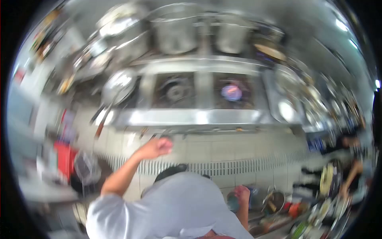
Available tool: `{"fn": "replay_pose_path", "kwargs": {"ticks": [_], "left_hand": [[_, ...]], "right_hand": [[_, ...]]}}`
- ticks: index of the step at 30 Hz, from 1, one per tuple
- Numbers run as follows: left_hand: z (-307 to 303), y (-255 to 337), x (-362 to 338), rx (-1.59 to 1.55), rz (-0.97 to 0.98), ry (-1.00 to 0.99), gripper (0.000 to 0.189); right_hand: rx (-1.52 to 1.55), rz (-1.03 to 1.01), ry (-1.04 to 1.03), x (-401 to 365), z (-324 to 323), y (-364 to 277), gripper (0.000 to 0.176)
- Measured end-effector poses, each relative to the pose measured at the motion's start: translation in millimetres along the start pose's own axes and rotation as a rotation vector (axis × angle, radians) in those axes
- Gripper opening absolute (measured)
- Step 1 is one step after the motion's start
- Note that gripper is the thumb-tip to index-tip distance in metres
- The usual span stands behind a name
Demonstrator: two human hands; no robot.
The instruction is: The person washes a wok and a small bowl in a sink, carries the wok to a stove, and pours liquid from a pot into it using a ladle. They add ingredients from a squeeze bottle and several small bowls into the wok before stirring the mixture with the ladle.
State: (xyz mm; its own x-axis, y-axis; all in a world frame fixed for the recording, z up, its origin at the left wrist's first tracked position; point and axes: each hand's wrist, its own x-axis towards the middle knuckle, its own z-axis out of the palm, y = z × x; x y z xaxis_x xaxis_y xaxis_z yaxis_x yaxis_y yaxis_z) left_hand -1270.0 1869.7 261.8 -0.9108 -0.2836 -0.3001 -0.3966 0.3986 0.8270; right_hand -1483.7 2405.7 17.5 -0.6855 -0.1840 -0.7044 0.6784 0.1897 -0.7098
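My left hand (158, 147) is raised in front of the stove's front edge (199, 117), over the tiled floor. Its fingers look curled, but blur hides whether anything is in them. Low on the right, my right hand (241, 193) hangs beside my body near a pot (273, 201); its fingers are smeared too. A flame (231, 92) burns on the right burner, while the left burner (175, 91) shows no flame. On the stove's left side rests a covered pan (119, 85) with a brown handle.
Large pots (175, 34) line the back. A metal tray (283, 99) lies right of the burners. A red bin (65, 159) stands at left. A floor drain (238, 166) crosses the floor. Another person's arm (352, 177) shows at far right.
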Motion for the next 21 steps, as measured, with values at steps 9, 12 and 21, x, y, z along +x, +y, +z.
{"fn": "replay_pose_path", "kwargs": {"ticks": [9, 12, 21], "left_hand": [[-182, -30, -150, 0.147, -0.218, 0.69, 0.026], [-263, -99, -191, 0.19, -0.415, 0.877, 0.038], [-397, -381, -136, 0.603, -0.572, 0.273, 0.057]], "right_hand": [[-0.398, 0.178, -0.352, 15, 67, -47, 0.032], [-0.486, 0.112, -0.589, -11, 164, -71, 0.036], [-0.516, 0.033, -1.152, -157, 583, -115, 0.057]]}}
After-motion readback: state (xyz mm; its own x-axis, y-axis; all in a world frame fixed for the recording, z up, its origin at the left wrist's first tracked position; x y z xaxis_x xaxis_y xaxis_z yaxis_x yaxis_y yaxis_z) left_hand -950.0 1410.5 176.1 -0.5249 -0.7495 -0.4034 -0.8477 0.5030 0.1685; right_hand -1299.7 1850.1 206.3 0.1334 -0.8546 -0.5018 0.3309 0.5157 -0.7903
